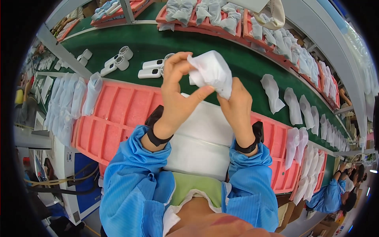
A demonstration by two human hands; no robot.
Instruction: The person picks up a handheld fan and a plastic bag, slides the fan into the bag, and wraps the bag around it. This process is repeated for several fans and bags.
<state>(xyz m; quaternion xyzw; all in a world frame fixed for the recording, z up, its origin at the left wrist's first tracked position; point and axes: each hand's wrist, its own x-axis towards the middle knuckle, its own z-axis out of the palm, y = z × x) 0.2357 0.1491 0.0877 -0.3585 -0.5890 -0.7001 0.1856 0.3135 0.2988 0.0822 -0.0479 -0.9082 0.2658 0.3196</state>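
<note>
Both hands up: left hand (177,93) and right hand (237,106) pinch the white pouch (211,73), bagging underway; next needs a steady tuck.

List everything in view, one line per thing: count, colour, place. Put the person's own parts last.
White pouch: one, white, held up between both hands above the belt.
Conveyor belt: one, dark green, running across the middle.
Handheld devices: about four, white, bare on the belt at upper left.
Bagged items on belt: a row, white, right side of the belt.
Near tray: one, pink, ribbed, below the belt.
Far trays: several, pink, filled with white bagged items.
White block: one, white, under the wrists.
Co-worker: one, blue coat, lower right.
Sleeves: two, blue.
Wristbands: two, black.
Left hand: pinching the pouch.
Right hand: gripping the pouch from below.
</note>
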